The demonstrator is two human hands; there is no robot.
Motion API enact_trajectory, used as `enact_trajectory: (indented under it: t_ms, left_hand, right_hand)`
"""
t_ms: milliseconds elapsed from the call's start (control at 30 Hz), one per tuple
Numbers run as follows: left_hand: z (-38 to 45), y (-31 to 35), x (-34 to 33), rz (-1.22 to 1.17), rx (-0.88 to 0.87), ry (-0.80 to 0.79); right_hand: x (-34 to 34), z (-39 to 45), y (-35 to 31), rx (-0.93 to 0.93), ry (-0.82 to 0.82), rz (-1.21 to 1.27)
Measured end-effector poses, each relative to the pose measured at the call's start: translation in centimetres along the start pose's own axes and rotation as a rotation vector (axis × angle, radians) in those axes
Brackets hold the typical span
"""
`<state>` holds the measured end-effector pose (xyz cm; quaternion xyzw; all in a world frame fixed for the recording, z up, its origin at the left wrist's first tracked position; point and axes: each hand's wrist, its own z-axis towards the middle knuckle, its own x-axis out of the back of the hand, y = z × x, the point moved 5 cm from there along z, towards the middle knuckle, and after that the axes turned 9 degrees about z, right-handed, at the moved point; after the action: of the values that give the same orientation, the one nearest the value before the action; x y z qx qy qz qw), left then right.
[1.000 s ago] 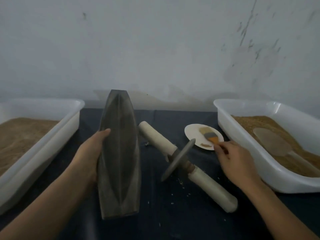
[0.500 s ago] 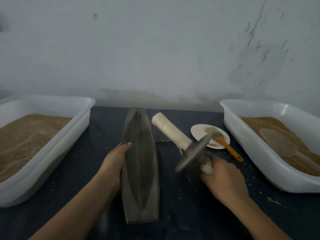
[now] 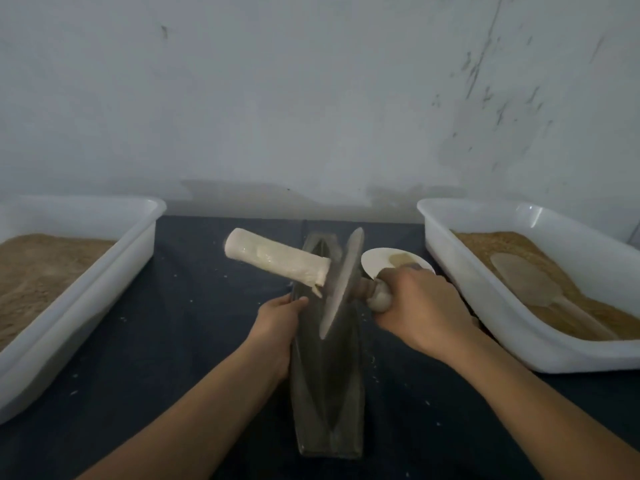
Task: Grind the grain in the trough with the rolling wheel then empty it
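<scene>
A dark boat-shaped trough [image 3: 327, 393] lies lengthwise on the dark table in front of me. My left hand [image 3: 278, 323] holds its left wall, thumb over the rim. My right hand [image 3: 419, 310] grips the right handle of the rolling wheel [image 3: 341, 282], a grey disc on a pale wooden axle. The wheel hangs tilted over the trough's far half, its left handle [image 3: 273, 259] pointing up and left. I see no grain inside the trough.
A white tub [image 3: 104, 282] of brown ground grain stands at the left. Another white tub [image 3: 485, 299] at the right holds brown grain and a flat scoop [image 3: 530, 282]. A small white plate [image 3: 377, 263] with some powder sits behind the wheel. Crumbs dot the cloth.
My right hand let go of the brush, took the wheel's right handle and lifted it leftward over the trough. The left hand kept hold of the trough, which now lies nearer the middle.
</scene>
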<state>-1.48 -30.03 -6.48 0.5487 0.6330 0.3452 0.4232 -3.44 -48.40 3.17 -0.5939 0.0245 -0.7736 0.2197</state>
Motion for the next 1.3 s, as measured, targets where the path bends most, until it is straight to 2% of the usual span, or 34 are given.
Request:
enact_trajectory:
  t_ms: [167, 300, 400, 533, 600, 700, 800, 1100, 1300]
  left_hand:
    - [-0.1, -0.1, 0.3, 0.037, -0.012, -0.061]
    - [-0.8, 0.2, 0.3, 0.073, -0.071, -0.153]
    - [-2.1, -0.2, 1.7, 0.005, -0.16, -0.223]
    - [-4.3, 0.6, 5.9, -0.023, -0.394, -0.143]
    - [-4.4, 1.0, 7.0, -0.118, -0.368, -0.132]
    - [-3.8, 1.4, 7.8, -0.252, -0.278, -0.021]
    - [-3.6, 1.3, 7.9, -0.274, -0.227, 0.076]
    - [-3.2, 0.4, 8.2, -0.317, -0.251, 0.133]
    - [-3.4, 0.3, 8.5, -0.327, -0.29, 0.178]
  right_hand:
    - [-1.4, 1.0, -0.1, 0.036, -0.099, 0.114]
    - [-2.3, 1.8, 0.0, 0.047, -0.173, 0.101]
    - [-3.0, 2.2, 0.0, 0.076, -0.211, 0.071]
    - [-3.2, 2.6, 0.0, 0.086, -0.274, 0.072]
    - [-3.1, 2.7, -0.1, 0.082, -0.3, 0.076]
    - [-3.1, 2.5, -0.1, 0.096, -0.325, 0.046]
    - [-3.3, 2.1, 0.2, 0.12, -0.33, 0.009]
    - [-3.0, 1.6, -0.3, 0.188, -0.308, -0.063]
    - [-2.2, 0.7, 0.5, 0.277, -0.185, -0.276]
